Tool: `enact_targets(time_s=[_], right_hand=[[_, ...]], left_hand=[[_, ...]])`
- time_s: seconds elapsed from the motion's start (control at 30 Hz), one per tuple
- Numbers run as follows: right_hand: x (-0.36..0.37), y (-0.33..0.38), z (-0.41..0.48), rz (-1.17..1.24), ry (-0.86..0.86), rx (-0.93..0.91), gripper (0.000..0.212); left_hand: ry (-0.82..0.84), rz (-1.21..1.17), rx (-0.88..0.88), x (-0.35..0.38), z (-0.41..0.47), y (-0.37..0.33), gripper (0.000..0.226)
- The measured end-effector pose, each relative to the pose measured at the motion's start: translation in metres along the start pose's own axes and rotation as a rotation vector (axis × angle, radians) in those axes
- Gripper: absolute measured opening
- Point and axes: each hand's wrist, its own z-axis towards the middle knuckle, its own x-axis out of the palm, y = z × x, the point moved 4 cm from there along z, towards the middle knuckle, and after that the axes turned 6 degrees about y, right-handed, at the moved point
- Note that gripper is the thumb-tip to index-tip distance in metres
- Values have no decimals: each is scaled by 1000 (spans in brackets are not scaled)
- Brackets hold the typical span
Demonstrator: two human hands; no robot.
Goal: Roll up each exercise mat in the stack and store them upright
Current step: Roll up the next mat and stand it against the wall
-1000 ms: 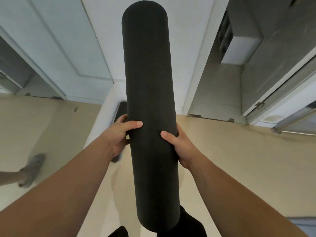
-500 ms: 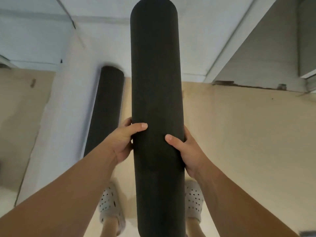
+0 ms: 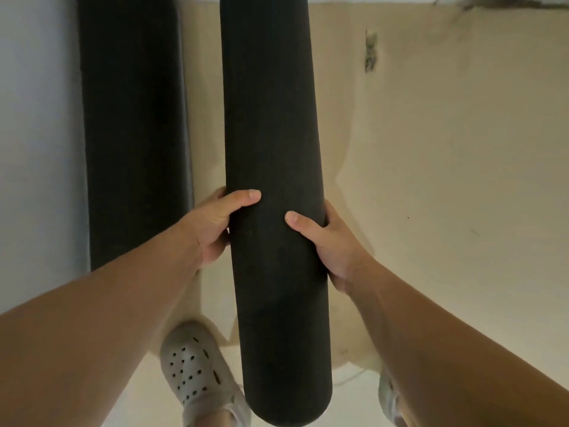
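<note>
No brand, label or writing readable on any item in view.

Far left: pale grey-white wall [image 3: 37, 118], smooth, matte. Against it, a 2nd rolled mat [image 3: 132, 124], black, cylindrical, standing upright; top cut off by frame edge, base hidden behind your left forearm. Surface looks matte; finer texture can't be told in the shadow.

Your left hand [image 3: 212, 229] is clenched round the left side of the rolled mat [image 3: 274, 211] approx. at mid-length, thumb laid across the front face, fingers wrapped behind and out of sight.

Centre: the rolled mat itself is black foam-like material, tight cylinder, faint fine ribbing running lengthwise on the upper part. It's held near-vertical in front of you, slightly tilted, lower end rounded and nearest the camera, upper end cut off by the frame. Lower end appears clear of the floor, above and betw. your feet; contact w/ floor can't be confirmed. It sits just right of the 2nd rolled mat, a gap of floor showing betw. them.

Below left of the roll: pale grey clog [image 3: 197, 374], moulded, perforated w/ round holes and short slots. Part of a 2nd shoe shows at lower right, mostly hidden by your forearm.

Your right hand [image 3: 332, 241] grasps the right side of the roll, slightly lower than the left, thumb on the front face.

Right: beige floor [image 3: 446, 180], smooth, w/ scuff marks and a dark chip near the top.
</note>
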Motion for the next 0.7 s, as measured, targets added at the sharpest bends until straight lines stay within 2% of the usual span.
enact_targets(time_s=[0.1, 0.17, 0.33, 0.43, 0.5, 0.6, 0.63, 0.7], right_hand=[[10, 3, 33, -17, -15, -20, 86], [15, 6, 52, -25, -2, -28, 84], [31, 8, 94, -86, -19, -29, 91], [41, 7, 110, -161, -72, -44, 104], [50, 5, 113, -245, -116, -63, 115], [67, 5, 107, -435, -179, -136, 121], [72, 4, 104, -503, -181, -173, 119], [79, -3, 99, -573, -144, -206, 116]], left_hand=[[8, -27, 3, -17, 24, -11, 49], [38, -8, 16, -27, 39, -22, 39], [21, 3, 7, -49, 63, -32, 35], [-157, -10, 58, -55, 62, -33, 48], [-320, 169, 208, -58, 51, -38, 56], [-441, 725, 474, -55, 30, -38, 57], [-437, 850, 489, -55, 26, -33, 56], [-423, 910, 399, -59, 24, -19, 57]])
